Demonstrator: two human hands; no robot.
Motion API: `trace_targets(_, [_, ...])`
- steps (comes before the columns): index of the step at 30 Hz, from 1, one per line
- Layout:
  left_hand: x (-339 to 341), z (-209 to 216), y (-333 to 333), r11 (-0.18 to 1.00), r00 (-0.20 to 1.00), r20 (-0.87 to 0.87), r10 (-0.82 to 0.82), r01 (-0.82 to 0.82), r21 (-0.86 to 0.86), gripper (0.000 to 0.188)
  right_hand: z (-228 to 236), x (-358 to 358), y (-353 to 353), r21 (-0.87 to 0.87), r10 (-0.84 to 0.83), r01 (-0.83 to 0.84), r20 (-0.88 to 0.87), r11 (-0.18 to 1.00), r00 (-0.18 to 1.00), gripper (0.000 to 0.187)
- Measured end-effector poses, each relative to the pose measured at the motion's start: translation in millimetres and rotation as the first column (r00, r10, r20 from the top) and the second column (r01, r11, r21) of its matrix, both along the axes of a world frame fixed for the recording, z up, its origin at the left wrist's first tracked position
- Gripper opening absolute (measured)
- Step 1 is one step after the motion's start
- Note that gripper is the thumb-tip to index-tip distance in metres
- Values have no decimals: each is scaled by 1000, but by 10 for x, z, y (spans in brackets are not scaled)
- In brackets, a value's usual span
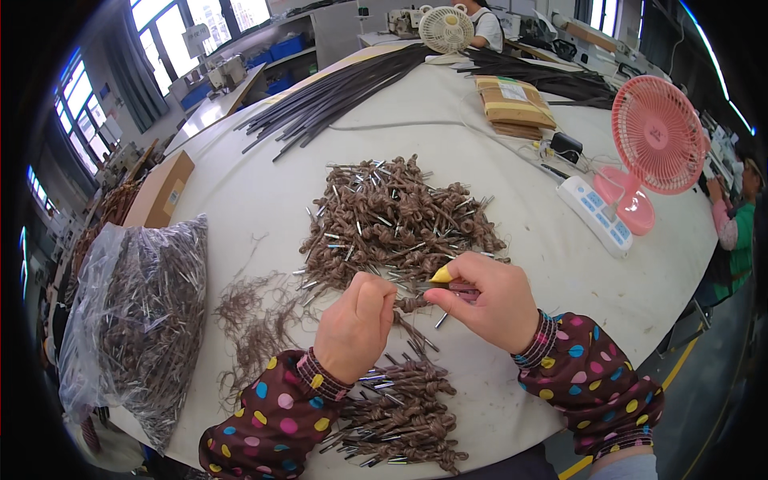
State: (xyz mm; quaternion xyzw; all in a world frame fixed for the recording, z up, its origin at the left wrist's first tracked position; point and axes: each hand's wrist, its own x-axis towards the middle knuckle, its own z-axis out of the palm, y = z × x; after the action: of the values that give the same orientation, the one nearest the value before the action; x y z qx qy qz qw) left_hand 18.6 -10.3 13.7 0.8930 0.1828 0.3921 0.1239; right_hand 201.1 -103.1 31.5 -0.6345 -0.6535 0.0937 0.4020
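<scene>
Between my hands is a knotted bundle of brown cord (411,304) with metal-tipped ends hanging below it. My left hand (356,324) is closed on the bundle's left side, its fingertips partly hidden. At the right end my right hand (488,300) pinches, its thumb against the cord. A small tool with a purplish handle (466,294) shows in its grip; its kind is not clear. Yellow covers the right index fingertip. Just beyond lies a large heap of knotted brown cords (400,212) with silver tips. Nearer me, below my hands, more knotted cords (408,412) lie in a stack.
Loose brown threads (260,320) lie left of my hands, beside a clear plastic bag (148,320) full of cords and a cardboard box (160,190). Dark strips (344,96) lie at the back. On the right are a power strip (594,214) and pink fan (658,136). Other people sit farther off.
</scene>
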Motion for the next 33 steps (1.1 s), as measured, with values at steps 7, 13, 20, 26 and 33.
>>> trace_targets(7, [-6, 23, -43, 999, 999, 38, -14, 16, -29, 19, -169, -72, 51, -239, 61, -227, -550, 944, 833, 36])
trace_targets(13, [-24, 128, -112, 998, 993, 100, -54, 55, -9, 18, -147, -74, 56, -104, 121, -394, -854, 913, 507, 21])
trace_targets(20, [-130, 310, 159, 959, 967, -88, 238, -219, 181, 15, -252, 55, 92, -65, 152, -309, -763, 949, 628, 20])
trace_targets(26, [-68, 239, -5, 989, 968, -231, -99, 70, -131, 19, -122, 73, 46, -224, 63, -239, -591, 945, 804, 18])
trace_targets(33, [-80, 212, -31, 455, 935, -92, -343, 80, -887, 25, -142, 58, 52, -275, -45, -361, -845, 891, 532, 19])
